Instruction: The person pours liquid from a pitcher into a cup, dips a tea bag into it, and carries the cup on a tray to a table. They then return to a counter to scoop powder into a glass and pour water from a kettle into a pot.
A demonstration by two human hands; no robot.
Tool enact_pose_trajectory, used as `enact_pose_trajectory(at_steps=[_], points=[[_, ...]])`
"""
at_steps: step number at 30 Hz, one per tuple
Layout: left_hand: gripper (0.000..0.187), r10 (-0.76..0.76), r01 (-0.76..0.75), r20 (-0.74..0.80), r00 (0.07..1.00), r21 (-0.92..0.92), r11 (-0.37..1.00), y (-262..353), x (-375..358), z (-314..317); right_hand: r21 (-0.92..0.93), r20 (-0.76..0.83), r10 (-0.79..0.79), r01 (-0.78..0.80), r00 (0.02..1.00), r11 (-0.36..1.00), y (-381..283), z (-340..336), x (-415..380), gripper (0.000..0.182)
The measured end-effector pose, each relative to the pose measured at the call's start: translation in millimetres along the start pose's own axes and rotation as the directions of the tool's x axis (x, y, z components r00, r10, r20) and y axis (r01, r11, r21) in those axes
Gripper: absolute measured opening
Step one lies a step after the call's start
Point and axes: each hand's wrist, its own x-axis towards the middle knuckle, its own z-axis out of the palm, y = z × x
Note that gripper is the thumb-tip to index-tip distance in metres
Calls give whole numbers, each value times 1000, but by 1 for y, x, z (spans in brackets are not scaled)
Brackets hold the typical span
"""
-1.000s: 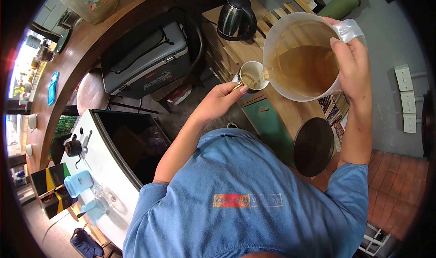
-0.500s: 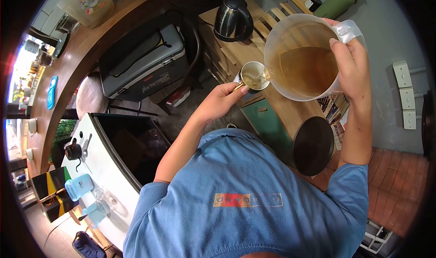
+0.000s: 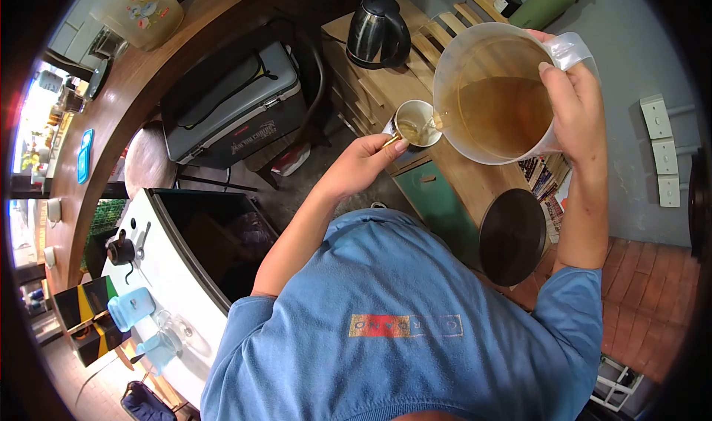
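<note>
My left hand (image 3: 365, 163) is closed on the gold handle of a small white cup (image 3: 416, 123), whose opening faces up toward the camera. Liquid shows inside the cup. My right hand (image 3: 572, 106) grips the handle of a large translucent pitcher (image 3: 452, 72), tilted toward the cup and holding brown liquid. The pitcher's spout is right beside the cup's rim, and a thin stream seems to run between them. Some fingers of my right hand are hidden behind the pitcher and its handle.
A black kettle (image 3: 378, 34) stands on the wooden table (image 3: 475, 180) beyond the cup. A round dark tray (image 3: 512, 237) is below the pitcher. At the left are a grey cooler box (image 3: 230, 102) and a white counter (image 3: 159, 273). A green bottle (image 3: 547, 2) lies at the top right.
The stream at the spout looks thinner than before. Both hands, the cup and the pitcher hold nearly the same positions, and the view has shifted slightly.
</note>
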Motion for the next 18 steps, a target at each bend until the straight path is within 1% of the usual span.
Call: enact_pose_trajectory(at_steps=[3,6,8,12,18], points=[[30,-6,6,-2,1000,-12,1000,0,1,0,-24,-2,30,-30,1000,999,0,-1,-1,37],[30,6,-6,5,1000,-2,1000,0,1,1,2,-11,28,-28,1000,1000,4,0,-1,37],[30,-12,12,12,1000,6,1000,2,1,0,12,-86,-22,23,996,1000,8,0,-1,35],[30,-17,17,24,1000,7,1000,0,3,1,22,-103,-21,24,994,999,7,1,-3,36],[30,13,-13,33,999,-6,1000,-2,4,2,37,-120,-14,18,993,999,7,2,-7,36]])
